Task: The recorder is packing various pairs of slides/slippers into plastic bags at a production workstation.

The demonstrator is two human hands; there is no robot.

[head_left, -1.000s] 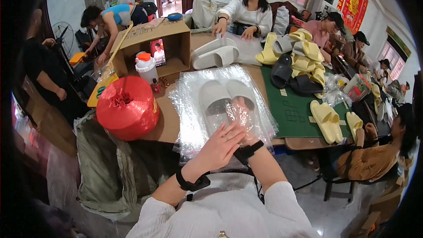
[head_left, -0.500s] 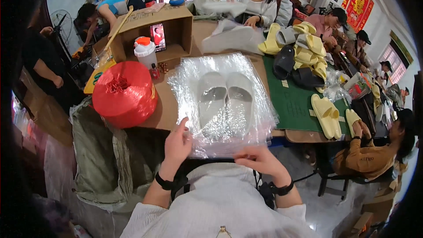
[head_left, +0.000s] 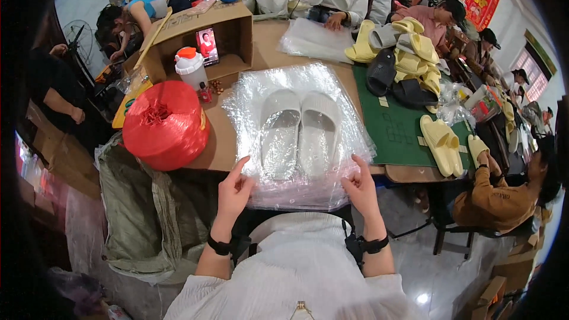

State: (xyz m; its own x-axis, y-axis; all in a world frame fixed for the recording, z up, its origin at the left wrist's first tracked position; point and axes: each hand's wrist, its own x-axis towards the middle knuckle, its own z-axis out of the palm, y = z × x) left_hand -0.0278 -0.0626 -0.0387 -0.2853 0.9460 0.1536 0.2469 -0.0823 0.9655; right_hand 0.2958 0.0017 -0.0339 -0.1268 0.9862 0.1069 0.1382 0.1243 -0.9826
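A pair of light grey slippers (head_left: 320, 133) lies side by side, toes away from me, under shiny clear plastic. Beneath them is a stack of clear plastic bags (head_left: 246, 106) at the table's near edge. My left hand (head_left: 235, 189) is at the stack's near left edge, its index finger stretched forward and the thumb apart. At the near right edge my right hand (head_left: 360, 188) mirrors it, index finger pointing up along the plastic. Neither hand shows anything gripped. Both wrists wear dark bands.
A big red roll of plastic twine (head_left: 166, 124) stands left, beside a white bottle (head_left: 191, 71) and a cardboard box (head_left: 240, 35) with a phone (head_left: 207, 46). Yellow, grey and black slippers (head_left: 409, 71) pile up on a green mat (head_left: 385, 136). Co-workers sit across and right.
My right hand has moved from the near edge out to the right and upward, its index finger now extended. The left hand has barely shifted. The co-worker opposite has raised a plastic sheet.
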